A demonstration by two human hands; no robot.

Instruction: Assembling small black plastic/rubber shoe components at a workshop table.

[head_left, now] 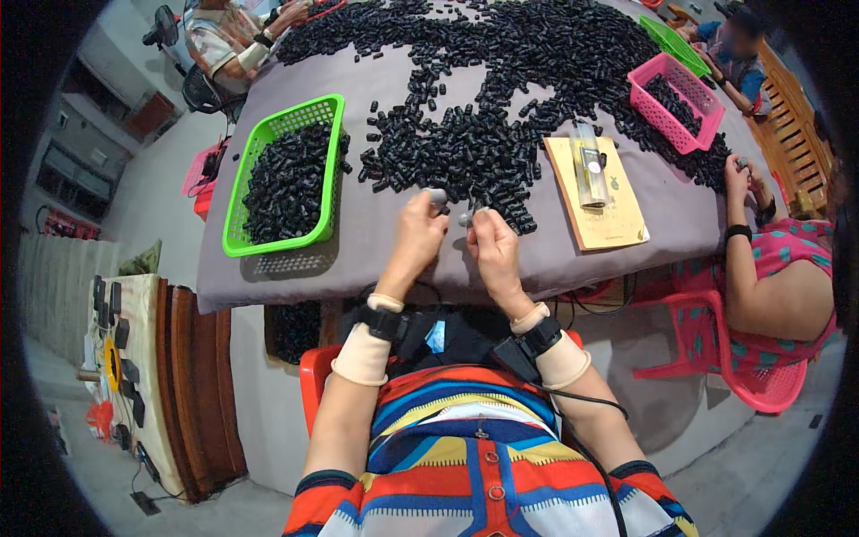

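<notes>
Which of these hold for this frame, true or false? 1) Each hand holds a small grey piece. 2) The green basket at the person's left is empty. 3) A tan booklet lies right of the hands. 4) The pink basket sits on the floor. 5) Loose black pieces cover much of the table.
1) True: the left hand and right hand each pinch a small grey piece.
2) False: the green basket is full of black pieces.
3) True: the booklet lies there, a clear packet on it.
4) False: the pink basket stands on the table.
5) True.
</notes>
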